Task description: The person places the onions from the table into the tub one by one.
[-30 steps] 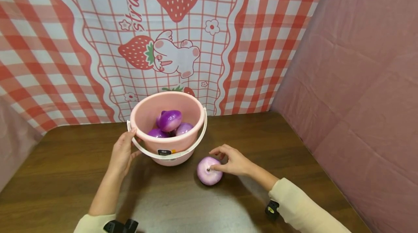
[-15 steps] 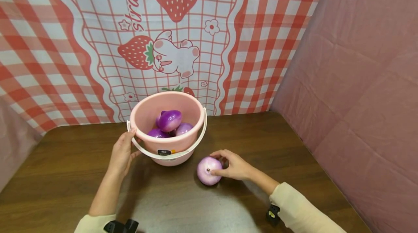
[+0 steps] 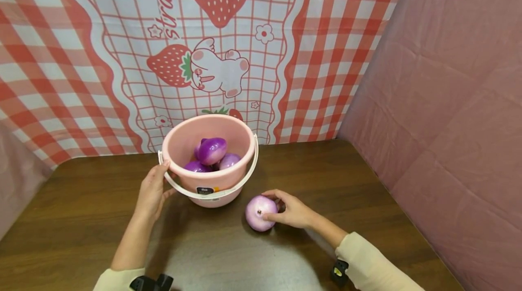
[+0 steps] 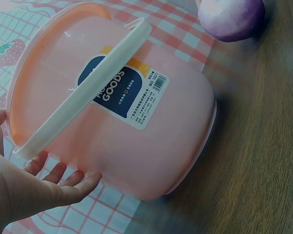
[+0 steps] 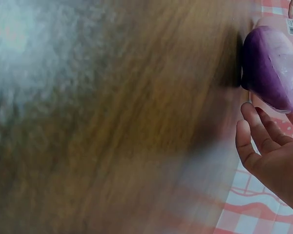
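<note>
A pink plastic bucket (image 3: 234, 182) stands on the wooden table, its white handle (image 4: 83, 95) hanging down across the front. My left hand (image 3: 152, 193) holds the bucket's left side, thumb at the rim and fingers against the outer wall. Several purple onions (image 3: 212, 151) lie inside. To the right of the bucket, another onion (image 3: 253, 216) rests on the table, pale end with a small dark spot facing the head camera. My right hand (image 3: 294, 211) grips this onion from the right between thumb and fingers. In the right wrist view its darker purple underside (image 5: 268, 66) shows.
Behind the table (image 3: 204, 254) hangs a red-and-white checked cloth (image 3: 326, 78) with strawberry prints. A pink cloth (image 3: 440, 123) borders the right side. Black wrist cameras (image 3: 339, 273) sit at the sleeve cuffs.
My right hand has come slightly down towards me, its fingers closing in around the onion. The onion has barely shifted left. My left hand and the bucket have stayed put.
</note>
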`<state>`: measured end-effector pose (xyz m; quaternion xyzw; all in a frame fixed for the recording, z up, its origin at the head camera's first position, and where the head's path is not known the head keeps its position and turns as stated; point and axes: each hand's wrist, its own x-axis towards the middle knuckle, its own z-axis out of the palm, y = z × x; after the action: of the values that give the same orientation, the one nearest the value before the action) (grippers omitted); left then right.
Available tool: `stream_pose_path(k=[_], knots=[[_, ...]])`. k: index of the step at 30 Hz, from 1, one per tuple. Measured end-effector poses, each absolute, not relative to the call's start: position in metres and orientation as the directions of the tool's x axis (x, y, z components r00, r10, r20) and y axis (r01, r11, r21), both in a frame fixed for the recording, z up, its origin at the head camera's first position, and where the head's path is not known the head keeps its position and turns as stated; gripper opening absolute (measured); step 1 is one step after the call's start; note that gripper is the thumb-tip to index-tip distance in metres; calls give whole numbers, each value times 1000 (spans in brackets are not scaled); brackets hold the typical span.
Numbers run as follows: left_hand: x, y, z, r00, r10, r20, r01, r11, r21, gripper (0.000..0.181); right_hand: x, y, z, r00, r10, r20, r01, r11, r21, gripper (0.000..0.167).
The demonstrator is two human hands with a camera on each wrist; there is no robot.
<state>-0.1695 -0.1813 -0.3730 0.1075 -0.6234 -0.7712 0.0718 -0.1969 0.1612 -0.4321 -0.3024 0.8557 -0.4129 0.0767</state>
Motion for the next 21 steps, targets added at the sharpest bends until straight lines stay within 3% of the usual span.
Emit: stream_pose_path(k=[21], knots=[[-170,-181,-372,-966,-246,-78,-23,-220,975,15,-193,160,-437,-846,-523,105,-378,448,-810,51]])
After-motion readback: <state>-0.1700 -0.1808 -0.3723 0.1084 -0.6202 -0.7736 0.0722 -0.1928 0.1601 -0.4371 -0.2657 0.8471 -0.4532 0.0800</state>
